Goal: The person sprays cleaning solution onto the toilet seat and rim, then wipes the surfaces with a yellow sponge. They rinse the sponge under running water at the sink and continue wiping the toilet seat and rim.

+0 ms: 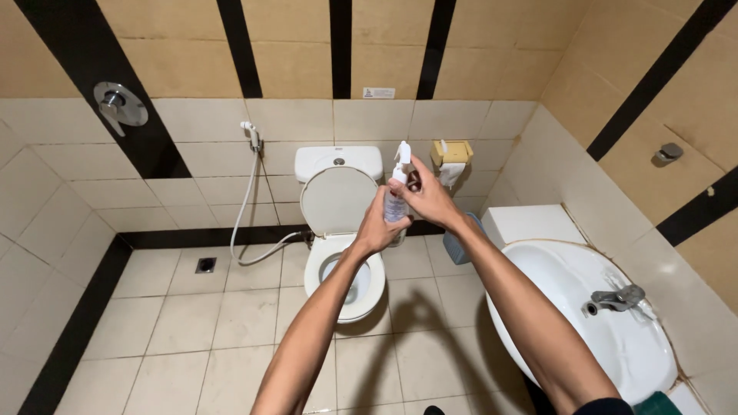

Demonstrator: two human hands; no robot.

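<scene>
- A person's left hand (378, 227) is wrapped around the body of a clear spray bottle (397, 201), held upright in the air just in front of and above the open toilet (344, 230), to the right of its raised lid.
- The right hand (427, 198) is curled over the bottle's upper part beside the white trigger head, fingers closed about it; whether a finger rests on the trigger cannot be told.
- With the bottle directly over the toilet's rim, a slip of either grip would likely drop it into the bowl or onto the tiled floor (192, 330) beside the toilet.
- Which way the nozzle faces is too small to read; if it is turned toward the person, a squeeze could send spray back at the forearms or face.
- Right of the toilet, a wall-mounted tissue holder (452, 154) sits close behind the hands, and drifting mist could wet the paper.
- The washbasin (615, 338), further right of the toilet, lies under the right forearm, near enough to be bumped.
</scene>
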